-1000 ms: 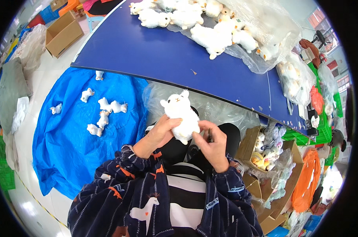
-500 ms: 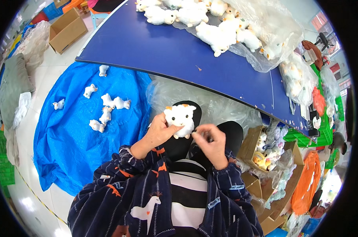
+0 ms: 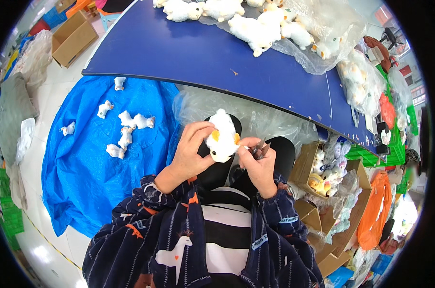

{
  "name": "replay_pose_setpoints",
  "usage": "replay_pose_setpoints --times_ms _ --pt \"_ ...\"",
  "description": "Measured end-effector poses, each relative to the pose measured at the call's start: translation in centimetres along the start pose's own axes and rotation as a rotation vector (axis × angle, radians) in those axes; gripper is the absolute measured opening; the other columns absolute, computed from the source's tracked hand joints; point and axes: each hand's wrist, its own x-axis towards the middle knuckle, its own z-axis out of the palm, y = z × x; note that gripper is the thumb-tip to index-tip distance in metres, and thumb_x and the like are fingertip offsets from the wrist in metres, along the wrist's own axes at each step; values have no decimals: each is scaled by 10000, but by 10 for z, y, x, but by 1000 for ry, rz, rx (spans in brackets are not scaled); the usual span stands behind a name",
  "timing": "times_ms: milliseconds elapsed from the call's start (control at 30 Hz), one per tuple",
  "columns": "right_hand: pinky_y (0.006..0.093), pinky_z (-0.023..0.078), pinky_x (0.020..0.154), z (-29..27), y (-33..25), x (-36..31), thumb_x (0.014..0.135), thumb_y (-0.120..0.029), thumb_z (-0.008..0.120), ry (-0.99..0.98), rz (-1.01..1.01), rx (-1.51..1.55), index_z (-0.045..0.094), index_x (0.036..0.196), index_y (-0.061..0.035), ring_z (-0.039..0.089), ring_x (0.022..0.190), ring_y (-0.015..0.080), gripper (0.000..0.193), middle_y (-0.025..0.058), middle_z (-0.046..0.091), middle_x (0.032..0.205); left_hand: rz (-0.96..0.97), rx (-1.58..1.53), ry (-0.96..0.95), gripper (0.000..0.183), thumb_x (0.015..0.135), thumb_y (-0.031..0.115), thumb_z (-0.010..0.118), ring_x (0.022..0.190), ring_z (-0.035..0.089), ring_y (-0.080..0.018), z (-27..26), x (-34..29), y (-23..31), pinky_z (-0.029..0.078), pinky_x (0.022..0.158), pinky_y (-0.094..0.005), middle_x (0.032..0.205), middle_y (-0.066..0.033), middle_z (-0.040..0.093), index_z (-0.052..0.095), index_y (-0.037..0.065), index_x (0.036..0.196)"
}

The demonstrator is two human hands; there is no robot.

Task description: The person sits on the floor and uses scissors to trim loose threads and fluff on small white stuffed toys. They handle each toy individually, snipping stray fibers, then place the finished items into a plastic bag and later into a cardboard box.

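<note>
I have turned the white plush toy (image 3: 222, 139) sideways since before; my left hand (image 3: 191, 149) grips it just below the blue table (image 3: 203, 53), my right hand (image 3: 258, 165) pinching small scissors (image 3: 260, 146) beside it.

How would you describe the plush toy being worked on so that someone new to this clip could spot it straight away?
Start at the long blue table, then drop below its near edge to the person's lap. There the left hand grips a small white plush toy while the right hand holds small metal snips beside it. Unlike the white toys on the blue tarp, it is held up and shows orange patches.
</note>
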Motion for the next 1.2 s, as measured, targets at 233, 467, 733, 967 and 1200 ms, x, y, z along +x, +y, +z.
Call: replay_pose_setpoints --times_ms 233,467,733,967,1200 --pt "172 360 467 -15 6 9 825 -101 615 -71 143 247 588 934 6 462 521 36 155 -2 551 692 -19 -130 -103 428 649 118 706 952 509 -303 9 0 -1 415 833 -385 1018 -120 565 533 29 1031" --pt "195 355 455 -7 5 13 826 -197 642 -84 156 80 583 913 -14 451 520 42 211 4 553 758 -214 -305 -228 397 650 112 695 855 543 -267 9 -6 1 430 746 -347 944 -124 552 524 25 998" --pt "176 331 447 -16 4 12 797 -92 641 43 43 -23 581 1013 -3 421 527 22 241 -13 551 777 -634 -840 -69 394 802 141 666 854 596 -120 8 -2 -1 494 725 -257 983 -74 606 484 -10 1117" --pt "230 444 554 2 18 1 708 -104 721 -113 -333 -533 530 1168 -40 548 678 134 503 89 588 907 -936 -1249 45 433 879 276 568 994 554 -161 18 3 -8 471 832 -306 1093 -92 552 447 5 1194" --pt "180 398 569 1 15 13 807 -130 644 -21 77 59 546 1115 22 478 683 25 357 13 572 879 -952 -1216 -88 466 913 366 482 1039 546 -178 8 6 -4 464 863 -338 1125 -91 547 433 26 1227"
